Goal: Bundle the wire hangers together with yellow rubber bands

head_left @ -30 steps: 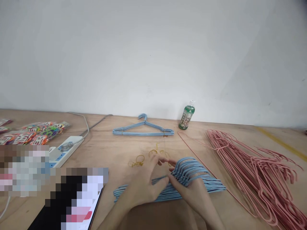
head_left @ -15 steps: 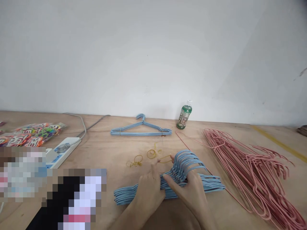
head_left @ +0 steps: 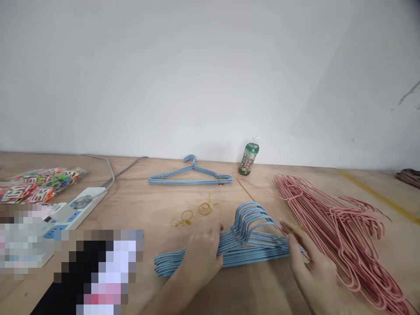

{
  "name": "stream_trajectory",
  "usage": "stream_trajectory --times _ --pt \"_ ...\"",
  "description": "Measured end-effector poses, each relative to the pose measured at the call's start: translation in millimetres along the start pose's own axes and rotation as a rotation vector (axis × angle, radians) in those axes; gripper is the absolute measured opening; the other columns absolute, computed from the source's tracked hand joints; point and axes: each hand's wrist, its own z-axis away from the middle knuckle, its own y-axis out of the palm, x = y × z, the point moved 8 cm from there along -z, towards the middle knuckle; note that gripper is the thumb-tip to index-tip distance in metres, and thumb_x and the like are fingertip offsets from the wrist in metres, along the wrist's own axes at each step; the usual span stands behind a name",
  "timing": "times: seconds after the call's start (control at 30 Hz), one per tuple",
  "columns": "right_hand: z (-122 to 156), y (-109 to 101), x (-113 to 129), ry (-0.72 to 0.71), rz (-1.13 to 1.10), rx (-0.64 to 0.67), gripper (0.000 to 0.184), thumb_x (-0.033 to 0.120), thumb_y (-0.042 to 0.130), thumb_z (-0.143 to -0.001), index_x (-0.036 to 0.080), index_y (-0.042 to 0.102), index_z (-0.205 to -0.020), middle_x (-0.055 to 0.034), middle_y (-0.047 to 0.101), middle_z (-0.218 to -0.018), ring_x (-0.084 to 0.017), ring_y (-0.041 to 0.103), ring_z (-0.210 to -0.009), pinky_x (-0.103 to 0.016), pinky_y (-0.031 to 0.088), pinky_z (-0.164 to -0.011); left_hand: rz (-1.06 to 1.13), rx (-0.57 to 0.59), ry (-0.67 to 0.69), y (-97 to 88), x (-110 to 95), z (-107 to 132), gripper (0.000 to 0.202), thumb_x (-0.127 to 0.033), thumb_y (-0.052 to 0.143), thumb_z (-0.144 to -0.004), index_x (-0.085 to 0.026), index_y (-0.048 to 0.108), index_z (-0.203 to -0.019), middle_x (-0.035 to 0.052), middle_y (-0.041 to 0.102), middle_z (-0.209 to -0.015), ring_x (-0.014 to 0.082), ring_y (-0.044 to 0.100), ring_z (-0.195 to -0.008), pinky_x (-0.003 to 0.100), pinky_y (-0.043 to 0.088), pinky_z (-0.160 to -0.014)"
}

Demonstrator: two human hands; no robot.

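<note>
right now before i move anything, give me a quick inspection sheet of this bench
surface: light wooden workbench, yellow strip at far right
job's things: stack of blue coated wire hangers under the hands
hands: left hand on the stack; right hand open at its right end
clutter: pile of pink coated wire hangers; single blue wire hanger; thin yellow rubber bands; green plastic bottle; clear bags of colourful printed items; pixelated object at lower left, unidentifiable
cables: grey cable near white power strip
surroundings: plain white wall
</note>
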Motion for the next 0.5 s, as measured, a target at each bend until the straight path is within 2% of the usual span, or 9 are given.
stream_trajectory --times 0.1,0.17,0.23,0.33,0.43,0.5 --pt "9 -15 11 -0.057 0.079 -0.119 0.023 0.042 0.06 -0.085 0.021 0.068 -0.093 -0.0032 0.071 -0.083 -0.019 0.066 -0.074 -0.029 0.045 -0.076 -0.027 0.017 0.015 0.5 -1 0 0.049 -0.009 0.044 -0.064 -0.019 0.053 -0.112 0.0109 0.068 -0.099 0.03 0.064 -0.089 0.036 0.042 -0.07" --pt "13 -15 18 -0.072 0.061 -0.131 0.02 0.039 0.061 -0.085 0.02 0.066 -0.081 -0.0006 0.065 -0.069 -0.015 0.06 -0.062 -0.027 0.042 -0.068 -0.053 0.02 0.017 1.2 -1 1 0.049 -0.01 0.044 -0.065 -0.018 0.053 -0.112 0.0116 0.068 -0.1 0.0302 0.064 -0.089 0.036 0.042 -0.069" --pt "14 -9 22 -0.08 -0.028 -0.108 0.02 0.036 0.062 -0.084 0.02 0.063 -0.073 0.0008 0.058 -0.063 -0.013 0.053 -0.057 -0.027 0.039 -0.063 -0.072 0.024 0.02 1.8 -1 1 0.048 -0.011 0.044 -0.065 -0.019 0.053 -0.112 0.0104 0.068 -0.099 0.0293 0.064 -0.088 0.035 0.042 -0.068" --pt "13 -3 24 -0.06 -0.28 -0.107 0.017 0.031 0.065 -0.082 0.019 0.061 -0.07 -0.0016 0.057 -0.073 -0.015 0.055 -0.069 -0.028 0.042 -0.068 -0.086 0.036 0.021 2.4 -1 1 0.046 -0.012 0.045 -0.065 -0.021 0.054 -0.109 0.0073 0.069 -0.096 0.027 0.065 -0.084 0.034 0.042 -0.066" --pt "12 3 17 0.044 -0.487 -0.12 0.016 0.029 0.067 -0.079 0.02 0.061 -0.069 -0.0043 0.06 -0.086 -0.017 0.059 -0.084 -0.028 0.046 -0.073 -0.1 0.041 0.029 2.3 -2 1 0.044 -0.013 0.045 -0.064 -0.022 0.054 -0.107 0.0063 0.069 -0.093 0.0258 0.065 -0.082 0.033 0.041 -0.064" --pt "12 10 12 0.116 -0.561 -0.063 0.017 0.031 0.069 -0.077 0.019 0.063 -0.066 -0.0049 0.062 -0.086 -0.018 0.06 -0.084 -0.027 0.048 -0.072 -0.112 0.039 0.034 2.3 -2 1 0.044 -0.013 0.045 -0.064 -0.022 0.054 -0.106 0.0064 0.069 -0.092 0.0258 0.065 -0.082 0.033 0.041 -0.063"
